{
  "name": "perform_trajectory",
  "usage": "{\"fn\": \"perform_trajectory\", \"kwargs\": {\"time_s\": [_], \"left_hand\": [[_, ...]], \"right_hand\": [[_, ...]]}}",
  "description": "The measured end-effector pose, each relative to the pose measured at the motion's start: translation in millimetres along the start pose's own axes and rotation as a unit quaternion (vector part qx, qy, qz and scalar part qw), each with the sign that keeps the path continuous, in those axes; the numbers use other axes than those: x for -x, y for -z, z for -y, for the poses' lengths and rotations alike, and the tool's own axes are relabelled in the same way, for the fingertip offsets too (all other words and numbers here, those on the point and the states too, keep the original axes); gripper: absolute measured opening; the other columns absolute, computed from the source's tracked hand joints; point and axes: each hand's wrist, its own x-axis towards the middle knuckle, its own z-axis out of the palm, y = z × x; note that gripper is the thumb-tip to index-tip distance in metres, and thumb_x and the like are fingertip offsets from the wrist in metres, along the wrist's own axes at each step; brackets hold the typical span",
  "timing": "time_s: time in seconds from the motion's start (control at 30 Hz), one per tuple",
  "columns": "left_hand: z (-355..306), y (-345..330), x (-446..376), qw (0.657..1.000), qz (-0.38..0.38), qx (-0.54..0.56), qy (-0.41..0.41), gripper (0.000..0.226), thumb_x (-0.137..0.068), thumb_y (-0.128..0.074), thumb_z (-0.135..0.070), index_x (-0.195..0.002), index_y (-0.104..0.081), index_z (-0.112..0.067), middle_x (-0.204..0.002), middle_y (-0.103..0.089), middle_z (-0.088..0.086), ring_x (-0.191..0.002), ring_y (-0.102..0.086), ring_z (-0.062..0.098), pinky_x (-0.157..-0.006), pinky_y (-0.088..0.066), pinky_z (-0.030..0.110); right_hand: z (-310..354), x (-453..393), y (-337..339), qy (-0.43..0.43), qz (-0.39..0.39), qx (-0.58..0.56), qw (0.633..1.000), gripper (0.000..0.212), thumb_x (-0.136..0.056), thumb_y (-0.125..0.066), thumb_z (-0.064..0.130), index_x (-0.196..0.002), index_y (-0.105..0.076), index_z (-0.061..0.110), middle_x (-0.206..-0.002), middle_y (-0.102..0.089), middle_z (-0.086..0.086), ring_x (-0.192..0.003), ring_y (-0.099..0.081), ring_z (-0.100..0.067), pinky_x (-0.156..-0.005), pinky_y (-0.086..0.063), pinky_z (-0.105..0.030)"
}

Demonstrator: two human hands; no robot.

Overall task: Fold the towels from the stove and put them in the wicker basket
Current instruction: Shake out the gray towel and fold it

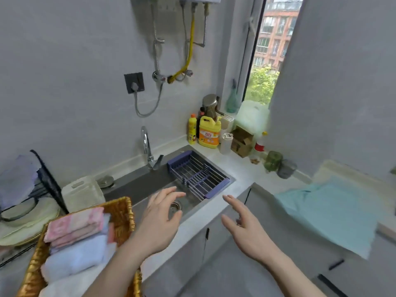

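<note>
Between towels: left hand (159, 213) and right hand (244, 224) spread, empty, over sink (137, 185); folded towels (79, 236) in wicker basket (124, 213) left of sink; next, likely teal towel (330, 213) right of sink.

We see a golden-brown wicker basket (123, 213) with a pink checked towel (75, 226) over pale blue folded towels (77, 256). A plain turquoise towel (334, 213) on the right. Blue-framed sink rack (197, 174), yellow detergent jug (209, 133) with an orange label.
</note>
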Motion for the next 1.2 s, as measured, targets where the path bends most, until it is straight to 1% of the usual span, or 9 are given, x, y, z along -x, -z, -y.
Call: {"fn": "perform_trajectory", "kwargs": {"time_s": [0.1, 0.2, 0.33, 0.5, 0.67, 0.73, 0.9, 1.1, 1.2], "left_hand": [[-50.1, -45.4, -5.9, 0.998, 0.035, -0.002, -0.044, 0.042, -0.101, -0.054, -0.026, -0.140, -0.048, -0.042, -0.152, -0.031, -0.025, -0.146, -0.020, 0.004, -0.121, -0.017, 0.028], [-97.8, -93.0, -11.3, 0.994, 0.058, 0.017, -0.090, 0.043, -0.099, -0.058, -0.025, -0.137, -0.051, -0.044, -0.151, -0.034, -0.025, -0.144, -0.024, 0.002, -0.122, -0.023, 0.032], [-165.3, -154.6, -21.0, 0.981, 0.112, 0.016, -0.155, 0.044, -0.097, -0.061, -0.027, -0.136, -0.051, -0.046, -0.154, -0.035, -0.021, -0.146, -0.026, 0.005, -0.122, -0.022, 0.031], [-252.5, -228.1, -38.9, 0.951, 0.184, 0.014, -0.247, 0.045, -0.096, -0.064, -0.026, -0.137, -0.053, -0.040, -0.154, -0.036, -0.018, -0.146, -0.027, 0.006, -0.116, -0.015, 0.018], [-332.3, -303.6, -60.0, 0.912, 0.253, 0.020, -0.321, 0.042, -0.097, -0.062, -0.030, -0.136, -0.052, -0.043, -0.154, -0.034, -0.023, -0.145, -0.025, 0.003, -0.114, -0.016, 0.018], [-363.9, -334.4, -68.9, 0.899, 0.272, 0.026, -0.344, 0.041, -0.098, -0.061, -0.032, -0.136, -0.052, -0.044, -0.154, -0.034, -0.023, -0.144, -0.026, 0.003, -0.114, -0.018, 0.019], [-433.0, -400.4, -98.9, 0.869, 0.320, 0.038, -0.376, 0.043, -0.097, -0.060, -0.031, -0.137, -0.051, -0.044, -0.157, -0.032, -0.022, -0.146, -0.026, 0.005, -0.120, -0.023, 0.028], [-507.2, -465.7, -144.0, 0.832, 0.364, 0.030, -0.418, 0.048, -0.095, -0.061, -0.025, -0.139, -0.051, -0.041, -0.157, -0.032, -0.019, -0.146, -0.028, 0.009, -0.119, -0.022, 0.024], [-541.7, -507.4, -157.7, 0.813, 0.393, 0.009, -0.430, 0.048, -0.093, -0.062, -0.029, -0.139, -0.051, -0.040, -0.157, -0.035, -0.015, -0.145, -0.033, 0.013, -0.120, -0.023, 0.027]], "right_hand": [[-38.8, 37.5, 56.4, -0.036, -0.034, -0.012, 0.999, 0.054, -0.098, -0.056, 0.049, -0.149, -0.039, 0.048, -0.156, -0.030, 0.032, -0.145, -0.027, 0.007, -0.123, -0.030, -0.039], [-75.7, 74.3, 108.3, -0.064, -0.066, -0.011, 0.996, 0.054, -0.096, -0.055, 0.053, -0.147, -0.038, 0.052, -0.157, -0.028, 0.032, -0.146, -0.027, 0.005, -0.123, -0.029, -0.040], [-115.7, 124.0, 169.0, -0.106, -0.128, -0.010, 0.986, 0.053, -0.097, -0.055, 0.051, -0.147, -0.039, 0.050, -0.156, -0.029, 0.031, -0.146, -0.027, 0.005, -0.124, -0.028, -0.039], [-165.5, 181.6, 233.8, -0.161, -0.225, -0.026, 0.961, 0.049, -0.098, -0.059, 0.042, -0.145, -0.043, 0.049, -0.154, -0.033, 0.031, -0.143, -0.031, 0.006, -0.123, -0.030, -0.037], [-207.7, 229.8, 289.1, -0.216, -0.310, -0.039, 0.925, 0.046, -0.099, -0.059, 0.039, -0.141, -0.045, 0.050, -0.151, -0.036, 0.031, -0.139, -0.040, 0.002, -0.116, -0.038, -0.031], [-226.0, 242.0, 311.0, -0.235, -0.336, -0.039, 0.911, 0.045, -0.098, -0.059, 0.041, -0.141, -0.045, 0.049, -0.151, -0.035, 0.032, -0.136, -0.047, -0.003, -0.111, -0.044, -0.032], [-265.1, 249.8, 370.1, -0.267, -0.390, -0.038, 0.880, 0.042, -0.097, -0.061, 0.040, -0.135, -0.049, 0.051, -0.150, -0.038, 0.029, -0.140, -0.037, 0.005, -0.117, -0.037, -0.034], [-298.9, 248.5, 433.9, -0.290, -0.442, -0.034, 0.849, 0.042, -0.097, -0.063, 0.037, -0.135, -0.050, 0.050, -0.152, -0.038, 0.027, -0.137, -0.038, 0.007, -0.115, -0.038, -0.029], [-317.5, 256.8, 454.5, -0.307, -0.471, -0.040, 0.826, 0.042, -0.097, -0.063, 0.036, -0.135, -0.050, 0.049, -0.150, -0.038, 0.030, -0.132, -0.039, 0.013, -0.111, -0.040, -0.025]]}}
